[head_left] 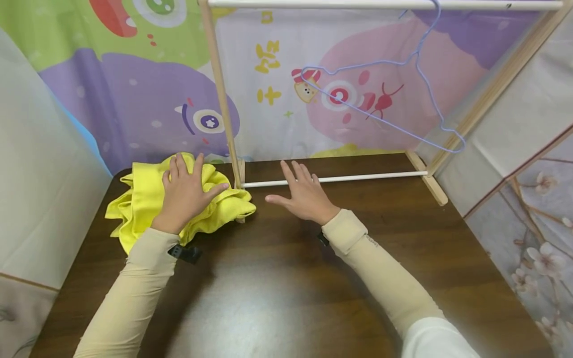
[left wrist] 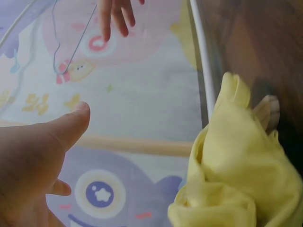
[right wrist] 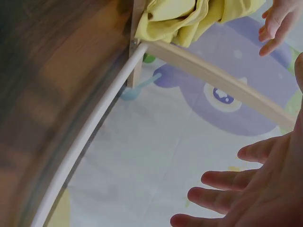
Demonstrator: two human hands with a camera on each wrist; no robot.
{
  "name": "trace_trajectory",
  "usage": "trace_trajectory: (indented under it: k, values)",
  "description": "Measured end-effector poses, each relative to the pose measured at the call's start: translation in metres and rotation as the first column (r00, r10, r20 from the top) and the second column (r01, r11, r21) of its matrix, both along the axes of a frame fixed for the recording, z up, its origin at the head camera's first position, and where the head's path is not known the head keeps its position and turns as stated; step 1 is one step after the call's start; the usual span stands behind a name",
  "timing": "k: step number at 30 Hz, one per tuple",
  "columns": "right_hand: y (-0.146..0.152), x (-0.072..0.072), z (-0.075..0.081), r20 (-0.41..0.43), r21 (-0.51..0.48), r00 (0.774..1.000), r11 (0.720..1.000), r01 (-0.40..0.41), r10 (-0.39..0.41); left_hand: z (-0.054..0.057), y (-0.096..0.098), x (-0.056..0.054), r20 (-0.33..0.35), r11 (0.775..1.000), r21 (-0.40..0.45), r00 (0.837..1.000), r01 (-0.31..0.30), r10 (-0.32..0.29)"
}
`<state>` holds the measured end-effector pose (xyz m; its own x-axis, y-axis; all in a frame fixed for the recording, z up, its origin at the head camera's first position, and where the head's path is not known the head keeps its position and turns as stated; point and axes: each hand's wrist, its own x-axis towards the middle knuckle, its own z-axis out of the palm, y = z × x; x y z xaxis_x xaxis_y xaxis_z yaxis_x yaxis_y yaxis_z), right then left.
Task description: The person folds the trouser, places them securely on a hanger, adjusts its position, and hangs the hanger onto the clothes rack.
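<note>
A crumpled yellow cloth (head_left: 147, 191) lies at the back left of the table, bunched against the foot of a wooden rack. Over it hovers my left hand (head_left: 183, 194), fingers spread and holding nothing; the left wrist view shows a gap between the thumb (left wrist: 71, 125) and the yellow cloth (left wrist: 241, 161). My right hand (head_left: 306, 196) is raised above the table in front of the rack's low white bar (head_left: 371, 177), its fingers extended with nothing in them. In the right wrist view those fingers (right wrist: 222, 179) are spread apart. A pale blue hanger (head_left: 380, 114) hangs from the rack's top bar.
The rack has wooden side posts (head_left: 221, 94) and a white top bar (head_left: 380, 5). Its right foot (head_left: 431, 184) rests near the table's back right corner. Behind it hangs a cartoon-printed curtain (head_left: 277, 124). The brown tabletop (head_left: 277, 278) reaches toward me.
</note>
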<state>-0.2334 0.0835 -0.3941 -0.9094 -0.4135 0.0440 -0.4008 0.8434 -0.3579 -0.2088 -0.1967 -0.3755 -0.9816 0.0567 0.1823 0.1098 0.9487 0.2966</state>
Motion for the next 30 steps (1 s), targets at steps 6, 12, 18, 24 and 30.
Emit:
trace_trajectory:
  k: [6, 12, 18, 24, 30]
  values:
    - [-0.013, -0.001, 0.004, 0.021, 0.008, 0.999, 0.999, -0.044, 0.044, 0.008, -0.013, 0.0, 0.034, 1.0, 0.01, 0.999, -0.027, 0.027]
    - [-0.031, 0.0, 0.004, 0.059, 0.021, 0.994, 0.996, -0.092, 0.09, 0.016, -0.027, 0.0, 0.031, 0.999, 0.005, 0.999, -0.043, 0.043]
    - [-0.047, -0.001, 0.003, 0.069, 0.031, 0.989, 0.991, -0.134, 0.131, 0.021, -0.041, 0.001, 0.05, 0.998, 0.011, 0.997, -0.061, 0.06]
    - [-0.06, -0.002, -0.002, 0.071, 0.036, 0.982, 0.984, -0.177, 0.174, 0.027, -0.061, -0.002, 0.088, 0.997, -0.008, 0.993, -0.082, 0.083]
    - [-0.072, -0.003, -0.006, 0.06, 0.037, 0.978, 0.979, -0.2, 0.198, 0.034, -0.084, -0.001, 0.125, 0.996, 0.008, 0.988, -0.091, 0.089]
